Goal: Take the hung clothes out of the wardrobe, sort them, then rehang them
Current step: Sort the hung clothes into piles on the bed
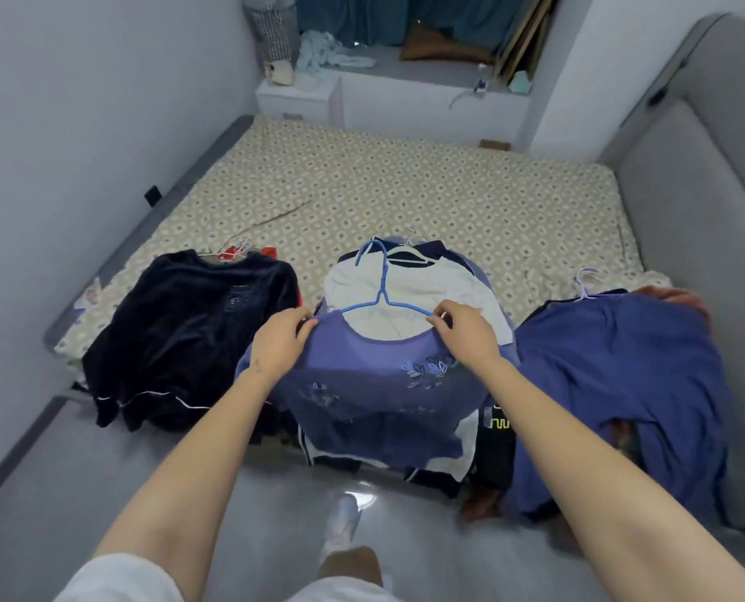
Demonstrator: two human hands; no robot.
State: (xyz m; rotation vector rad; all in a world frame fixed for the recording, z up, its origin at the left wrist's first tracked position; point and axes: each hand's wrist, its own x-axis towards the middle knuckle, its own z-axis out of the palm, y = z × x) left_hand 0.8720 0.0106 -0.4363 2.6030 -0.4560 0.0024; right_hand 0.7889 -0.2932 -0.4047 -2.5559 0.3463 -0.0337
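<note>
Bedroom, patterned bed (405,189) between a grey wall and a grey padded headboard (688,189); three clothes piles along the near edge.

- Purple top (379,397): on the middle pile, hem hanging over the bed edge toward the floor (101,471). Blue leaf embroidery (427,369) on the chest.
- Blue hanger (381,293): thin wire, both arms tucked into the top's neckline, hook pointing away and lying over a white garment (427,284) underneath.
- Left hand (281,338): fingers curled, pinching the top's left shoulder at the neckline.
- Right hand (466,330): fingers curled, pinching the other shoulder right at the hanger's arm end.
- Left pile: dark velvet top (188,323) with white piping at the hem, red fabric showing behind it.
- Right pile: blue garment (622,375) on a pale hanger, draped over the bed corner.
- Black garment (499,421) between middle and right piles has a yellow-green print; can't read it.
- Background: checked laundry basket (273,28) above a white nightstand (297,95), teal curtain behind.
</note>
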